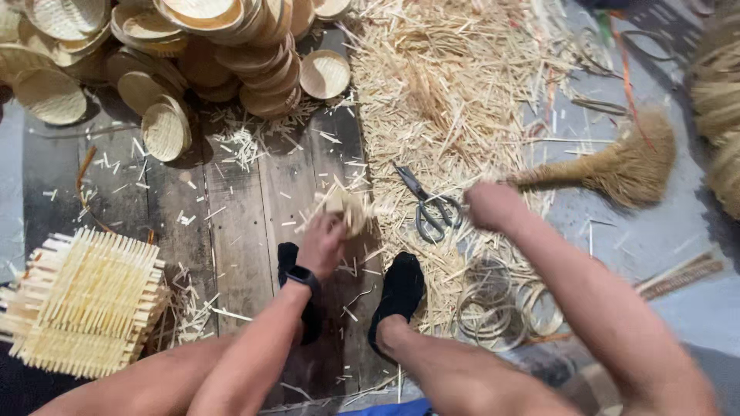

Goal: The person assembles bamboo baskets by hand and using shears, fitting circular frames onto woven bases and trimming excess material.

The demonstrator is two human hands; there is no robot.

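Head view shows the left hand [322, 243] in a closed grip on a small woven bamboo piece [347, 208] above the plank floor [231, 223], steadying it, while the blurred right hand [492, 204], grip state indiscernible, sits just beside the scissors [428, 206].

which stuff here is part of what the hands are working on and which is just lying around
In hand:
left hand holding a small woven bamboo piece
right hand beside the scissors

Lying about:
stacked round baskets
square woven mats
brush
bamboo rings
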